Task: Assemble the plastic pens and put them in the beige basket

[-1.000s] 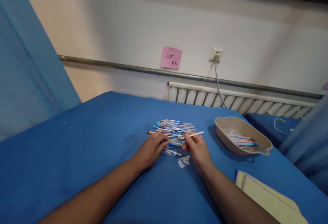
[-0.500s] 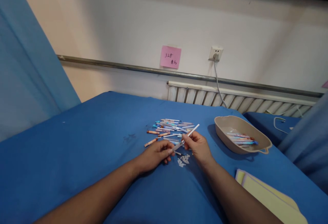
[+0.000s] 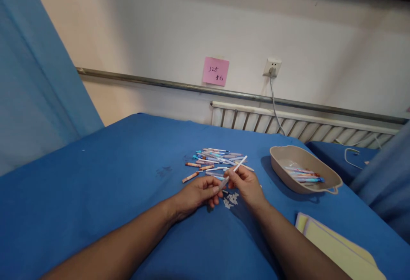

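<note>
My left hand (image 3: 199,192) pinches a pale, translucent pen barrel (image 3: 224,183) between thumb and fingers. In my right hand (image 3: 249,187), thumb and fingertips grip a thin white pen refill (image 3: 241,163), tilted with its upper end to the right. The refill's lower end meets the barrel between the two hands; how far inside it sits is hidden by the fingers. Small clear plastic pieces (image 3: 231,200) lie on the blue cloth just below the hands. Beyond them spreads a loose pile of pens and pen parts (image 3: 213,156), with orange barrels (image 3: 191,177) at its left side.
To the right stands a beige basin (image 3: 278,168) holding several pens (image 3: 306,175) and a clear plastic bag. Pale yellow sheets with purple edges (image 3: 339,246) lie near my right forearm. A radiator (image 3: 256,122) and wall socket (image 3: 272,67) are behind the blue-covered table (image 3: 96,194).
My hands have come slightly closer together, and the white refill sits a little lower toward the barrel. The whole view has shifted slightly.
</note>
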